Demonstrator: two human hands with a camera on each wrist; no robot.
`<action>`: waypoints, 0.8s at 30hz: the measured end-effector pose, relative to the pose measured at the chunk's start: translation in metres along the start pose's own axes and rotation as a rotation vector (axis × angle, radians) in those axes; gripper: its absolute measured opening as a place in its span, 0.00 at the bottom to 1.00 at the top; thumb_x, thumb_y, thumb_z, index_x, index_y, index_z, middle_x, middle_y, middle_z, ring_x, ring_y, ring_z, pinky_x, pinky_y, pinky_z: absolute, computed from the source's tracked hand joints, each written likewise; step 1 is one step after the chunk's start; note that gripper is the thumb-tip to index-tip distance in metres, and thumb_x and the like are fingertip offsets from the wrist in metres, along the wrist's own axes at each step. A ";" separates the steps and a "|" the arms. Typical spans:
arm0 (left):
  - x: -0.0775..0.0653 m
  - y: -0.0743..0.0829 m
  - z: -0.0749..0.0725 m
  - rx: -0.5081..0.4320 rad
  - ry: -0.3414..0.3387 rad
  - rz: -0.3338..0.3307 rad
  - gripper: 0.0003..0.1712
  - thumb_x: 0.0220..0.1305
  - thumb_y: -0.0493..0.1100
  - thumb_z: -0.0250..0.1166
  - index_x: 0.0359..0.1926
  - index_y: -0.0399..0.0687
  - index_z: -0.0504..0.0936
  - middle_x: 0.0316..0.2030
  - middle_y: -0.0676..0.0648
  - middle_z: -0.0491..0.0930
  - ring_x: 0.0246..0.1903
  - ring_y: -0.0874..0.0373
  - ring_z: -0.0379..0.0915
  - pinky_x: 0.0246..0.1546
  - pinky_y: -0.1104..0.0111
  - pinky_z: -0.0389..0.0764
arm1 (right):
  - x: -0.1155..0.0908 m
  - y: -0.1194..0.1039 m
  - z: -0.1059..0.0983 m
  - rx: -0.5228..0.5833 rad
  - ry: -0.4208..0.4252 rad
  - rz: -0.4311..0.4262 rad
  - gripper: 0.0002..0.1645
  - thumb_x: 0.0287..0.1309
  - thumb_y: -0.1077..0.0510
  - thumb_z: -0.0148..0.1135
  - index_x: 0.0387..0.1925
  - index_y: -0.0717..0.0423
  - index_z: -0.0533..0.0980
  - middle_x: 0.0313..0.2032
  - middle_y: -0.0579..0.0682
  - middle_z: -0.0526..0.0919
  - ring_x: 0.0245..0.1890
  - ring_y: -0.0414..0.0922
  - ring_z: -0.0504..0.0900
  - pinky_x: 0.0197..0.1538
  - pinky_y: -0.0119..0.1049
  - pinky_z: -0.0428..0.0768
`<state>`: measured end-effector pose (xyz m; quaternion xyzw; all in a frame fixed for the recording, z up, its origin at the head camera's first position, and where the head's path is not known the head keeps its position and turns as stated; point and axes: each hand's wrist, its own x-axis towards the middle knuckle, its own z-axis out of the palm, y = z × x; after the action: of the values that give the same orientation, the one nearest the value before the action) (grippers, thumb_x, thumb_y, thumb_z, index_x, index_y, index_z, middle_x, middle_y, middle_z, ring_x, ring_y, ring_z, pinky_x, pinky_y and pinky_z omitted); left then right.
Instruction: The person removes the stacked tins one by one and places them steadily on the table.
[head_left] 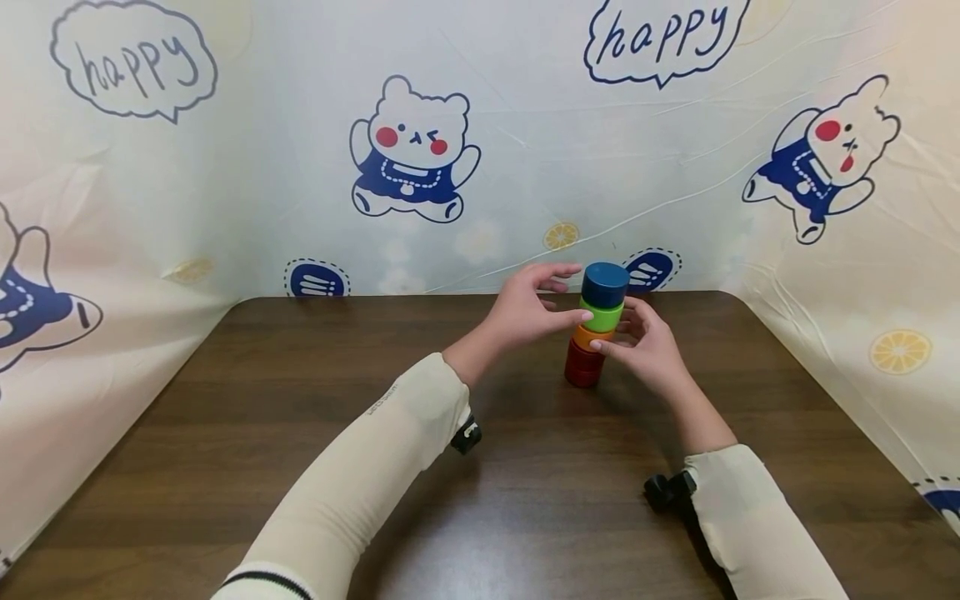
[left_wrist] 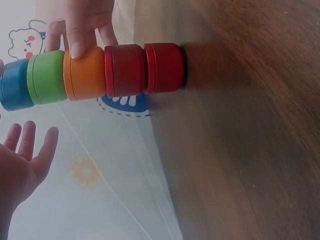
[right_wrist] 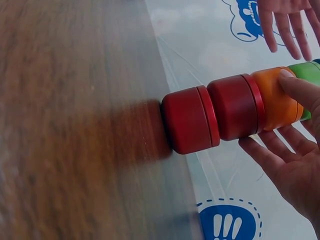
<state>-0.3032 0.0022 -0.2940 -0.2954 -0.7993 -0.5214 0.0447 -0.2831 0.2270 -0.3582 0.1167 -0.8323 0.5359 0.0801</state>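
Note:
Several small round lidded tins stand stacked upright on the table. A red tin (right_wrist: 190,120) is lowest, with a dark red tin (right_wrist: 235,107) on it. Above come an orange tin (left_wrist: 84,73), a green tin (left_wrist: 47,76) and, topmost, a blue tin (head_left: 605,285). My right hand (head_left: 655,348) holds the orange tin, its thumb on the near side and fingers around the far side. My left hand (head_left: 522,307) is spread beside the blue and green tins, fingers apart from them; whether its thumb touches the stack I cannot tell.
The brown wooden table (head_left: 300,458) reflects the stack's base. A printed cloth (head_left: 262,167) with cartoon bears hangs behind and at both sides. Each sleeve cuff carries a black wrist camera, one at the left cuff (head_left: 467,435), one at the right (head_left: 667,490).

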 end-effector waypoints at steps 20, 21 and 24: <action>0.019 0.002 0.024 -0.046 0.039 -0.012 0.34 0.56 0.47 0.74 0.63 0.50 0.75 0.58 0.49 0.75 0.52 0.52 0.76 0.44 0.69 0.82 | -0.015 -0.035 0.002 -0.011 -0.019 -0.029 0.39 0.58 0.63 0.68 0.68 0.60 0.60 0.60 0.62 0.71 0.57 0.60 0.74 0.54 0.43 0.79; 0.019 0.002 0.024 -0.047 0.043 -0.011 0.33 0.56 0.46 0.74 0.63 0.50 0.75 0.58 0.48 0.76 0.52 0.52 0.76 0.43 0.69 0.82 | -0.013 -0.031 0.002 -0.009 -0.018 -0.024 0.39 0.58 0.63 0.68 0.68 0.59 0.60 0.60 0.61 0.71 0.57 0.59 0.74 0.54 0.44 0.79; 0.018 0.002 0.025 -0.044 0.053 -0.012 0.32 0.56 0.46 0.74 0.61 0.50 0.76 0.57 0.48 0.76 0.51 0.52 0.77 0.42 0.69 0.83 | -0.006 -0.015 0.001 -0.010 -0.016 -0.022 0.40 0.58 0.62 0.69 0.68 0.57 0.61 0.61 0.60 0.70 0.58 0.58 0.74 0.55 0.46 0.79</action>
<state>-0.3109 0.0321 -0.2965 -0.2773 -0.7879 -0.5469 0.0562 -0.2727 0.2202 -0.3470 0.1298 -0.8342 0.5300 0.0796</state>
